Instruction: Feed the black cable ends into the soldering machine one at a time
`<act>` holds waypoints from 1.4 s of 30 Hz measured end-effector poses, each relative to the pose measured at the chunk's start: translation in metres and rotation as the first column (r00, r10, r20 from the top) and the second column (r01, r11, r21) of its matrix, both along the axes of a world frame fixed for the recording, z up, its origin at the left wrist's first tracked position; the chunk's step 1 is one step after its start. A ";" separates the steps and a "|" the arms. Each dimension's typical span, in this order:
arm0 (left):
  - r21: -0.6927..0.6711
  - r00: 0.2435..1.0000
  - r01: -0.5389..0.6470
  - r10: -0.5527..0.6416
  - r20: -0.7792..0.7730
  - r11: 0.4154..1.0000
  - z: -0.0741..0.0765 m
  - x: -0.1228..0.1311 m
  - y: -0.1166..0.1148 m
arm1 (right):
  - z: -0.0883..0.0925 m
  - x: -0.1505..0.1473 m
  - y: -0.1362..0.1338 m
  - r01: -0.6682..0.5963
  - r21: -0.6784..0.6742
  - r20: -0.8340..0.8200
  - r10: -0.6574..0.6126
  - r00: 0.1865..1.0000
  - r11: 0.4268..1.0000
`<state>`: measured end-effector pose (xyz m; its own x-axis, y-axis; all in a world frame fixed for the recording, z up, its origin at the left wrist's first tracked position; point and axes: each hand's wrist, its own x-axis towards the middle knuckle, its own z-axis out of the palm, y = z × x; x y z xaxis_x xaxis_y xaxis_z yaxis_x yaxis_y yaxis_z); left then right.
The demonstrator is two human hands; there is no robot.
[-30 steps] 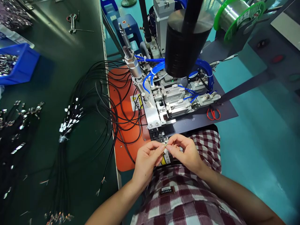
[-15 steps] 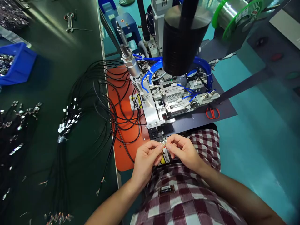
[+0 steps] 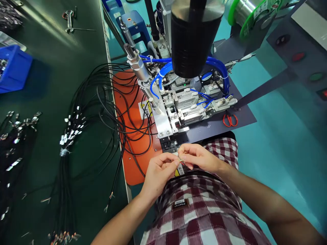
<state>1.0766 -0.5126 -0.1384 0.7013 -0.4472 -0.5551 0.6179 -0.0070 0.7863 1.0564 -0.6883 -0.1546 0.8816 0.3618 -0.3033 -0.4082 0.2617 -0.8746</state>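
Note:
My left hand (image 3: 159, 173) is closed in a pinch on the end of a cable, most of it hidden by the fingers. Thin coloured wires (image 3: 181, 161), yellowish and red, stick out from its fingertips. Against these wires my right hand (image 3: 198, 157) has its thumb and fingers pressed together. Both hands meet over the near edge of the machine (image 3: 184, 109), just in front of my lap. Under them, a yellow and white label (image 3: 179, 170) partly shows.
Black cables (image 3: 127, 122) loop across the orange plate (image 3: 133, 168) at the left. A tied cable bundle (image 3: 65, 183) lies on the dark green table (image 3: 84, 204). Red-handled scissors (image 3: 230, 120) rest right of the machine. A solder spool (image 3: 245, 13) and black cylinder (image 3: 195, 44) stand behind.
My right hand has turned slightly and its fingertips have shifted, so the coloured wires show more clearly. My left hand keeps its pinch. The whole view has shifted a little.

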 end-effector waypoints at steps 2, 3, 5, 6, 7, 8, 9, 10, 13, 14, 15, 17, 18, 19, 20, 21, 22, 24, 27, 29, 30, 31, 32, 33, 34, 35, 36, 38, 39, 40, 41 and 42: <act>-0.001 0.999 -0.047 0.047 0.007 0.999 -0.001 -0.001 -0.001 | 0.002 -0.005 0.002 0.057 -0.105 0.012 -0.056 0.998 0.993; 0.000 0.998 -0.067 0.067 0.009 0.998 -0.002 -0.002 -0.001 | 0.003 -0.008 0.004 0.091 -0.171 0.026 -0.088 0.996 0.981; 0.005 0.995 -0.096 0.096 0.018 0.995 -0.003 -0.003 -0.001 | 0.004 -0.015 0.008 0.161 -0.289 0.068 -0.147 0.987 0.944; 0.008 0.994 -0.105 0.105 0.024 0.994 -0.004 -0.003 -0.001 | 0.004 -0.018 0.011 0.184 -0.323 0.090 -0.164 0.982 0.928; 0.010 0.993 -0.112 0.112 0.033 0.994 -0.004 -0.003 -0.001 | 0.005 -0.021 0.014 0.205 -0.339 0.112 -0.178 0.978 0.918; 0.010 0.992 -0.117 0.117 0.040 0.993 -0.004 -0.003 -0.001 | 0.005 -0.023 0.016 0.232 -0.345 0.132 -0.198 0.971 0.909; 0.009 0.992 -0.122 0.121 0.045 0.993 -0.004 -0.004 -0.001 | 0.006 -0.024 0.018 0.259 -0.347 0.151 -0.219 0.964 0.901; 0.008 0.991 -0.127 0.126 0.048 0.992 -0.004 -0.004 -0.001 | 0.006 -0.025 0.020 0.285 -0.347 0.168 -0.239 0.956 0.893; 0.002 0.990 -0.134 0.133 0.046 0.991 -0.003 -0.004 0.000 | 0.006 -0.026 0.023 0.342 -0.368 0.201 -0.285 0.937 0.865; 0.000 0.990 -0.132 0.131 0.046 0.991 -0.003 -0.004 0.000 | 0.005 -0.026 0.024 0.350 -0.380 0.204 -0.291 0.934 0.856; -0.002 0.991 -0.128 0.128 0.048 0.992 -0.003 -0.005 -0.001 | 0.005 -0.026 0.025 0.356 -0.394 0.203 -0.298 0.933 0.847; -0.006 0.990 -0.127 0.127 0.056 0.992 -0.003 -0.005 -0.001 | 0.004 -0.027 0.028 0.362 -0.417 0.185 -0.311 0.932 0.834; -0.006 0.990 -0.131 0.131 0.058 0.991 -0.004 -0.006 -0.001 | 0.004 -0.028 0.030 0.356 -0.415 0.166 -0.315 0.935 0.837; -0.007 0.989 -0.135 0.135 0.059 0.991 -0.004 -0.006 -0.001 | 0.004 -0.028 0.031 0.344 -0.403 0.142 -0.314 0.939 0.848; -0.007 0.988 -0.140 0.140 0.058 0.990 -0.005 -0.007 -0.001 | 0.005 -0.028 0.032 0.327 -0.382 0.115 -0.306 0.945 0.865; -0.006 0.988 -0.145 0.145 0.058 0.989 -0.005 -0.007 -0.001 | 0.005 -0.028 0.032 0.309 -0.359 0.092 -0.296 0.951 0.881; -0.004 0.987 -0.147 0.147 0.061 0.989 -0.005 -0.007 -0.001 | 0.006 -0.027 0.031 0.295 -0.341 0.077 -0.286 0.955 0.893; 0.001 0.987 -0.143 0.143 0.072 0.990 -0.005 -0.007 -0.001 | 0.009 -0.025 0.027 0.294 -0.334 0.076 -0.285 0.955 0.895; 0.014 0.990 -0.119 0.118 0.081 0.993 -0.005 -0.007 -0.001 | 0.014 -0.020 0.021 0.349 -0.370 0.111 -0.332 0.937 0.861; 0.023 0.990 -0.114 0.112 0.082 0.993 -0.005 -0.007 -0.001 | 0.015 -0.017 0.019 0.370 -0.381 0.120 -0.352 0.928 0.847; 0.026 0.990 -0.120 0.118 0.084 0.992 -0.005 -0.007 -0.002 | 0.014 -0.016 0.019 0.372 -0.375 0.112 -0.356 0.928 0.849; 0.028 0.988 -0.129 0.126 0.086 0.991 -0.005 -0.007 -0.002 | 0.014 -0.015 0.020 0.367 -0.361 0.094 -0.359 0.929 0.857; 0.030 0.987 -0.137 0.134 0.090 0.990 -0.005 -0.007 -0.002 | 0.013 -0.014 0.021 0.358 -0.337 0.062 -0.358 0.931 0.871; 0.030 0.986 -0.144 0.140 0.094 0.989 -0.005 -0.008 -0.002 | 0.012 -0.013 0.022 0.348 -0.305 0.024 -0.358 0.933 0.886; 0.030 0.985 -0.147 0.143 0.098 0.989 -0.005 -0.008 -0.002 | 0.012 -0.013 0.023 0.340 -0.272 -0.016 -0.358 0.934 0.900; 0.031 0.984 -0.147 0.143 0.102 0.989 -0.005 -0.008 -0.002 | 0.011 -0.013 0.023 0.335 -0.242 -0.051 -0.356 0.933 0.911; 0.031 0.984 -0.145 0.141 0.106 0.989 -0.005 -0.008 -0.002 | 0.011 -0.012 0.024 0.331 -0.219 -0.076 -0.355 0.932 0.918; 0.032 0.984 -0.143 0.139 0.109 0.989 -0.005 -0.009 -0.002 | 0.010 -0.012 0.025 0.334 -0.194 -0.100 -0.357 0.929 0.922; 0.032 0.984 -0.146 0.141 0.108 0.989 -0.005 -0.009 -0.002 | 0.010 -0.012 0.025 0.337 -0.189 -0.107 -0.361 0.926 0.922; 0.031 0.983 -0.152 0.148 0.107 0.988 -0.006 -0.009 -0.002 | 0.010 -0.012 0.025 0.339 -0.185 -0.115 -0.363 0.925 0.923; 0.031 0.982 -0.160 0.156 0.107 0.987 -0.006 -0.010 -0.002 | 0.010 -0.012 0.026 0.341 -0.180 -0.122 -0.364 0.923 0.923; 0.031 0.981 -0.167 0.163 0.107 0.985 -0.006 -0.010 -0.002 | 0.010 -0.012 0.026 0.343 -0.175 -0.128 -0.367 0.922 0.923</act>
<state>1.0665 -0.5151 -0.1444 0.8184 -0.2997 -0.4904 0.5280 0.0554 0.8474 1.0440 -0.6621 -0.1449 0.8812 -0.0251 -0.4720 -0.4457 0.2881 -0.8475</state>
